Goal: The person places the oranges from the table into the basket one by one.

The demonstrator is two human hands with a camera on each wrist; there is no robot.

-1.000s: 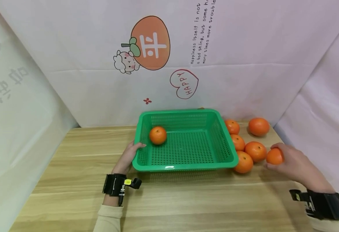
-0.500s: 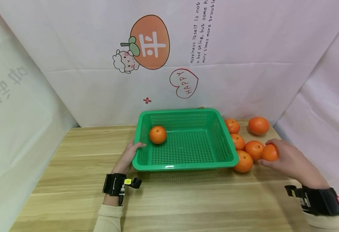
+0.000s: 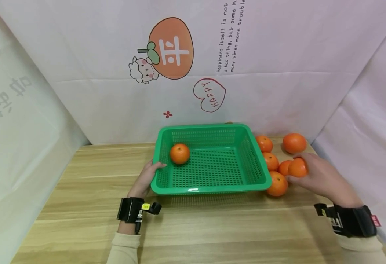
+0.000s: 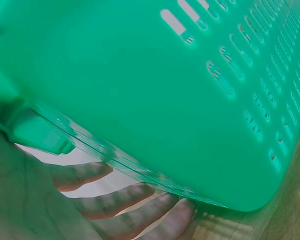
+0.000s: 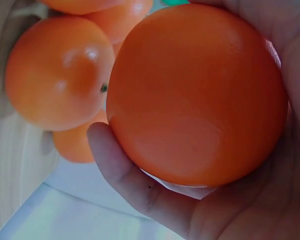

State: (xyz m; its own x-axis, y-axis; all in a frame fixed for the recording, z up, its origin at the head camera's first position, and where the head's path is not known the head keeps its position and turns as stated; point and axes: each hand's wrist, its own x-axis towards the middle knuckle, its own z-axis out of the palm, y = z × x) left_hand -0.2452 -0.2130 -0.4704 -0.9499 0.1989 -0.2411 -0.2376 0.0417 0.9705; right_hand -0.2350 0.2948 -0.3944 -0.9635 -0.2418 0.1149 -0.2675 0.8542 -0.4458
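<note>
A green plastic basket (image 3: 209, 189) with slotted walls stands mid-table, one orange (image 3: 179, 153) lying in its left part. My left hand (image 3: 144, 178) grips its left side, thumb over the rim; in the left wrist view the fingers (image 4: 135, 210) lie along the outer wall. An orange (image 5: 197, 95) is held in my right hand (image 3: 325, 179), thumb and fingers round it. In the head view this held orange (image 3: 298, 168) partly hides another orange (image 3: 284, 168) behind it. More loose oranges lie close by, among them a front orange (image 3: 277, 184) by the basket's right wall.
Along the basket's right side are two further oranges, a middle orange (image 3: 270, 161) and a back orange (image 3: 264, 144). A separate orange (image 3: 294, 143) sits near the back right corner. White printed cloth (image 3: 262, 102) rises behind and beside the wooden table (image 3: 193, 234).
My right hand has moved left and slightly away from me with its orange, coming over the loose oranges. My left hand and the basket have stayed in place.
</note>
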